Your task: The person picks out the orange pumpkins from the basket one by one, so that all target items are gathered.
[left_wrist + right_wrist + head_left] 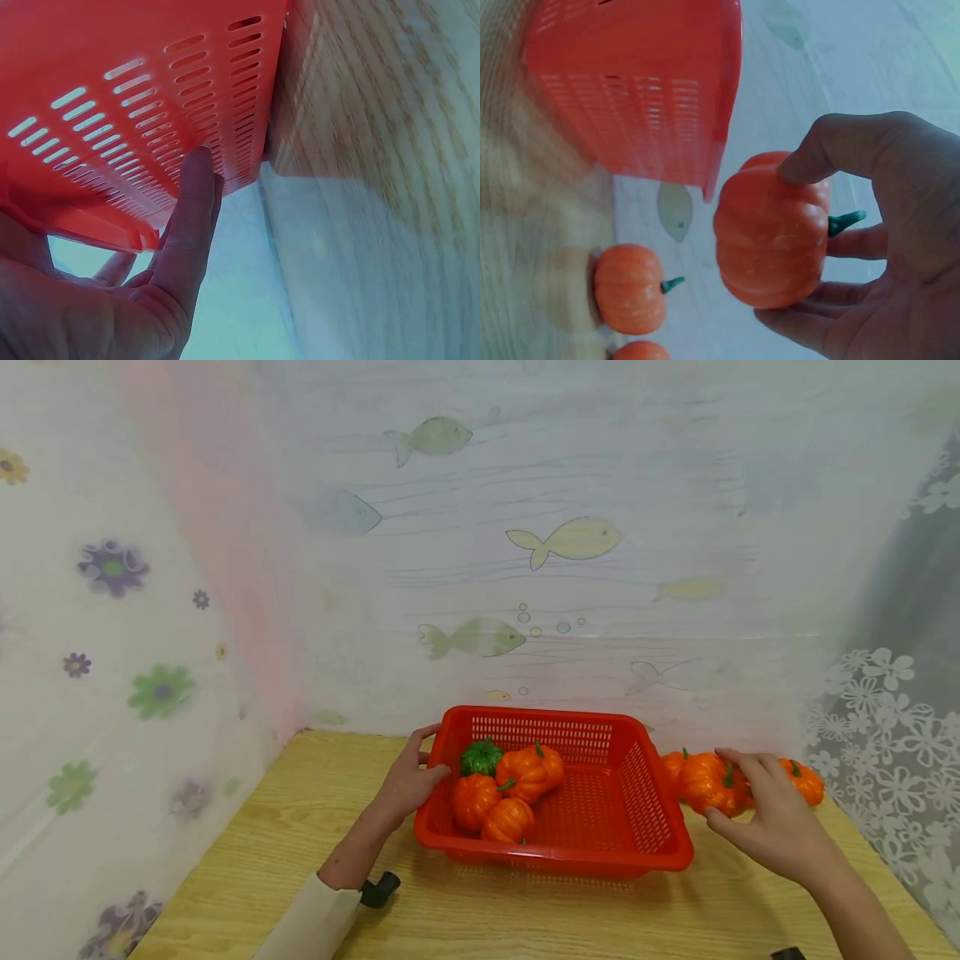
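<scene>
- my right hand (780, 814), at the lower right of the head view, is part-closed round an orange pumpkin (705, 783): thumb on one side, fingers on the other, its green stem (847, 223) towards my palm in the right wrist view.
- this held pumpkin sits just right of the red basket (555, 855), and in the right wrist view it looks raised off the surface (300, 827).
- my left hand (408, 777), left of centre in the head view, pinches the basket's left rim, thumb over the edge and fairly straight fingers along the outer wall.
- in the left part of the basket lie a green pumpkin (481, 758) and some orange ones (507, 821); the right part of its floor is bare.
- more loose pumpkins (804, 783) rest at the right of the head view, partly behind my hand, so i cannot count them surely.
- i judge the step in hand to be picking up one pumpkin while the basket is steadied.
- the next move seems to call for lifting it above the right rim, bringing it left over the bare floor and lowering it before letting go.
</scene>
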The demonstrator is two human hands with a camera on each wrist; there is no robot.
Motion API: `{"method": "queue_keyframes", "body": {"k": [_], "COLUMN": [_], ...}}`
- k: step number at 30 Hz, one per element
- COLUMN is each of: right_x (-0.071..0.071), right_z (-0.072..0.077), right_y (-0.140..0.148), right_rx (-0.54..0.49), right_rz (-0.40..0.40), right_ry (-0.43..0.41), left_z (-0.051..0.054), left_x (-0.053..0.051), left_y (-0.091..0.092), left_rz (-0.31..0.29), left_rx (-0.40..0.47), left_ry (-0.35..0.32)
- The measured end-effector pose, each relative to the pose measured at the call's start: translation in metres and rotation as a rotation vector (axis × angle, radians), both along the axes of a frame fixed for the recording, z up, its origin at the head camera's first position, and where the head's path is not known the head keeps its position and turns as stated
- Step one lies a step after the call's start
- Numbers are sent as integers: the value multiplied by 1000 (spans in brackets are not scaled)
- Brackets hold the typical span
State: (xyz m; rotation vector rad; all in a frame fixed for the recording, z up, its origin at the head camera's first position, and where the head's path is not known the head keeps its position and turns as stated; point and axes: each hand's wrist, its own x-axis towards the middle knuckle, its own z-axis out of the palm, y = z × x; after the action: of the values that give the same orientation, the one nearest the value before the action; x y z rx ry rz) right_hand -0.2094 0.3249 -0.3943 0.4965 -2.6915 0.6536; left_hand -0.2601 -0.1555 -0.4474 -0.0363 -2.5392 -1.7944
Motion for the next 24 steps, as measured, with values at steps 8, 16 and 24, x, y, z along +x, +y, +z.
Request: {"method": "queue_keyframes", "body": {"k": [8,16,24], "right_x": [-3,-14,-20], "right_z": [-2,-17,-26], "right_y": [8,16,18], "right_rx": [41,51,71], "right_rz": [-8,24,69], "right_ry": [-99,-151,-188], "left_z": [0,1,1], "left_x": [0,-1,-3], "left_y": [-2,0,-1], "left_rz": [-7,-6,1], "left_rx": [-9,-11,-23], "left_ry": [2,3,-11]}}
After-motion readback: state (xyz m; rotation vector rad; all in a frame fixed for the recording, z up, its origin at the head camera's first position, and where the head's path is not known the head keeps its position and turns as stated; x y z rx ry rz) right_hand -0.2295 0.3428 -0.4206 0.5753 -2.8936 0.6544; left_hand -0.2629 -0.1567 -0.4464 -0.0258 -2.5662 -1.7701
